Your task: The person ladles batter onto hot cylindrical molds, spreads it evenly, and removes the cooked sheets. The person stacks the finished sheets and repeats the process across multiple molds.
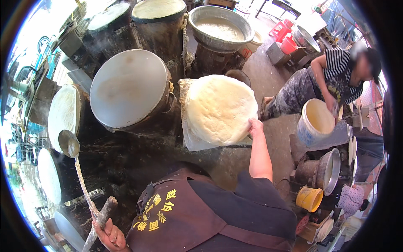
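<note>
A large round, pale, dough-like slab (221, 110) lies on a stack of flat sheets and a board in front of me. My right hand (255, 127) grips its right edge, the fingers partly hidden at the rim. At the lower left, my left hand (110, 236) is closed on a metal ladle (69, 143) by its long, batter-crusted handle. A thick grey stick (107, 210) crosses the handle at the same hand; whether the two are joined I cannot tell. The ladle's bowl is raised near a white round griddle top (64, 113).
A large round griddle (128, 89) on a dark drum stands left of the slab, with several similar ones around. Behind is a metal basin (220, 29) of pale liquid. At right, another person (336, 75) holds a white bucket (315, 122); a yellow bucket (310, 199) stands nearer.
</note>
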`<state>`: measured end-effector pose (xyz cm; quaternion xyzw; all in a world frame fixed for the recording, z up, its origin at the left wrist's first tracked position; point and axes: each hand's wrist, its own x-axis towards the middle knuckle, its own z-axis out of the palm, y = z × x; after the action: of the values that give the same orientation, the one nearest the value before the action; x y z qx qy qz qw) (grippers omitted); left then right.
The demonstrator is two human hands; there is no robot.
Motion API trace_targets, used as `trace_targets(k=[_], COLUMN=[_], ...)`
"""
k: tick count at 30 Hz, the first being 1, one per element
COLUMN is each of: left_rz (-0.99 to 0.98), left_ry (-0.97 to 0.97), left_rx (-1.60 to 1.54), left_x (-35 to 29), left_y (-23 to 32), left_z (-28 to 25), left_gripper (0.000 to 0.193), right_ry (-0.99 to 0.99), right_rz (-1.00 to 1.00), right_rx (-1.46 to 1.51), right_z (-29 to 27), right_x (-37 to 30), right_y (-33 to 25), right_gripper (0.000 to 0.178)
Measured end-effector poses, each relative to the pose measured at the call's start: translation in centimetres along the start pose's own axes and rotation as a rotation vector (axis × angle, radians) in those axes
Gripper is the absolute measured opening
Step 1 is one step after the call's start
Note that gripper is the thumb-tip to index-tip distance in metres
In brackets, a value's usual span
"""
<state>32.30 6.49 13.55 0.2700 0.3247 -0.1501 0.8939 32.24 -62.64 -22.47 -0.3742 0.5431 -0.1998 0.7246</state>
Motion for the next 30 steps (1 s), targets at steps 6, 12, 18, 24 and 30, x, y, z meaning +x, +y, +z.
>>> trace_targets(k=[6,12,18,24,30], left_rz=[0.011,0.245,0.287,0.473,0.707], left_ry=[0.038,0.037,0.071,0.195,0.355], left_rx=[0.018,-0.09,-0.032,-0.045,-0.147], left_x=[-0.5,-3.5,-6.0,-5.5,-9.3], left_y=[-1.4,-4.1,-7.0,-9.4,-13.2], left_z=[0.2,-2.0,-5.8,-9.4,-15.4], left_gripper=[0.04,0.038,0.053,0.052,0.057], right_ry=[0.134,0.655,-0.304,-2.229,-2.844], right_rz=[-0.168,-0.711,-1.18,-0.939,-1.273], right_rx=[-0.101,-1.05,-0.844,-0.734,-0.727], right_z=[0.6,3.7,19.6,30.2,22.7], right_x=[-0.9,-3.7,-16.4,-49.6,-60.9], right_y=[0.0,-3.7,-2.3,12.8,22.7], right_gripper=[0.028,0.04,0.023,0.041,0.057])
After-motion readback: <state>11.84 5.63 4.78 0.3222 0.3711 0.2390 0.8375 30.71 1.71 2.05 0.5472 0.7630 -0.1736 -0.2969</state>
